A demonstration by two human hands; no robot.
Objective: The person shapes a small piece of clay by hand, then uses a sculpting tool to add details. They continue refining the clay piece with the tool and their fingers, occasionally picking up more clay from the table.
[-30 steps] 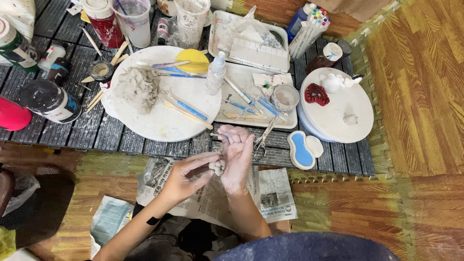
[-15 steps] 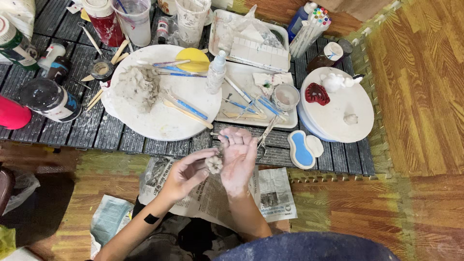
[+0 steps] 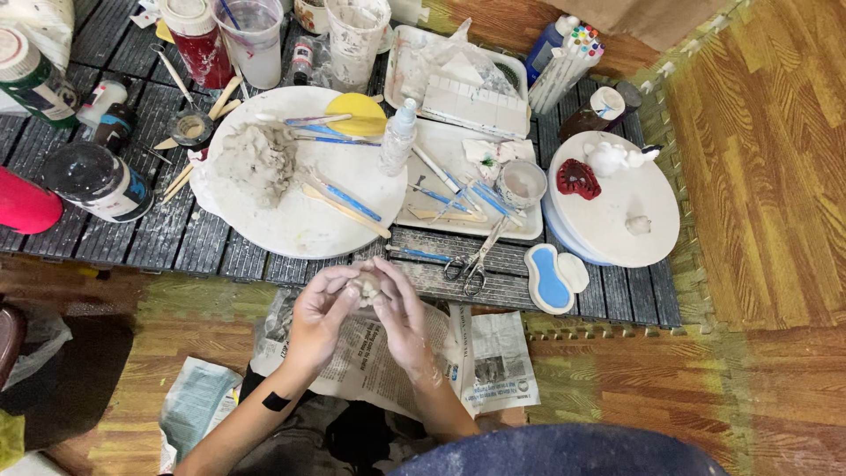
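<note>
Both of my hands meet just below the dark slatted table's front edge, cupped around a small grey lump of clay (image 3: 365,285). My left hand (image 3: 320,316) wraps it from the left; my right hand (image 3: 404,319) closes over it from the right, its fingers curled. The clay shows only between the fingertips. Under the hands lies spread newspaper (image 3: 493,360). Just beyond them, a round white board (image 3: 304,225) carries a big rough mound of grey clay (image 3: 257,160) and several modelling tools with blue and wooden handles.
Scissors (image 3: 476,263) lie at the table edge right of my hands. A white tray (image 3: 441,141) holds brushes and a small jar. A white turntable (image 3: 617,211) with a red piece stands at right. Jars, cups and bottles crowd the back and left.
My right hand was held flat and open above the clay; now it has closed down over it, and both hands have drawn together around the lump.
</note>
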